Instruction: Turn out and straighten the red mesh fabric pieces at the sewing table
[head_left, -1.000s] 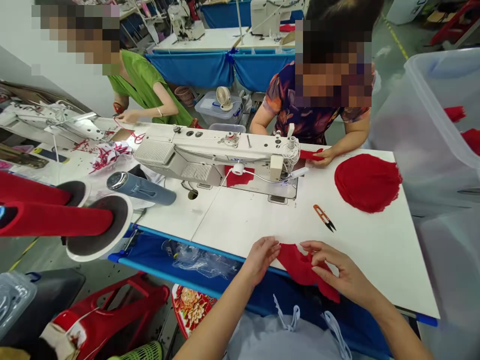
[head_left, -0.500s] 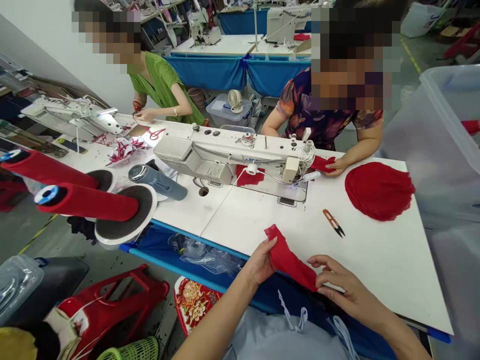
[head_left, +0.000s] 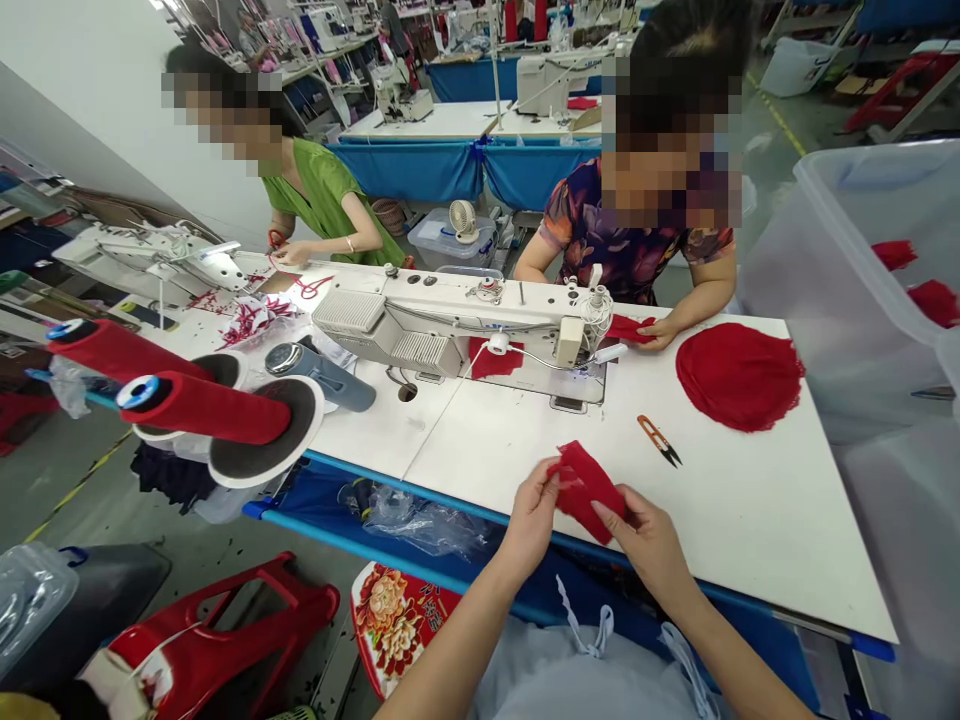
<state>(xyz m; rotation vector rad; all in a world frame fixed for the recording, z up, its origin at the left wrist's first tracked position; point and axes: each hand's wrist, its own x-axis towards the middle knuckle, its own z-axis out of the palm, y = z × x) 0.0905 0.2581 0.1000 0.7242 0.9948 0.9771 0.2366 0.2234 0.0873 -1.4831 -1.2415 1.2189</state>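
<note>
A small piece of red fabric [head_left: 586, 488] is stretched between my two hands, just above the near edge of the white table [head_left: 465, 450]. My left hand [head_left: 534, 508] pinches its left end, and my right hand [head_left: 646, 535] grips the right end with the thumb on top. Beyond my right hand lie orange-handled thread snips [head_left: 658, 440] on the tabletop. Farther right rests a rounded stack of red fabric [head_left: 739, 378]. Past my hands stands a white sewing machine [head_left: 450, 325], with another red piece [head_left: 495, 358] lying under its arm.
Two large red thread cones [head_left: 217, 405] and a blue-grey flask [head_left: 319, 375] stand at the table's left. Opposite me, a co-worker in a patterned top [head_left: 592, 240] handles red fabric; another wears green [head_left: 319, 190]. Translucent bins [head_left: 847, 260] flank the right side. A red stool [head_left: 217, 630] is lower left.
My right hand has moved up and left to grip the fabric with its thumb on top. The fabric is now held wider and flatter, a little farther over the table. The view has shifted slightly.
</note>
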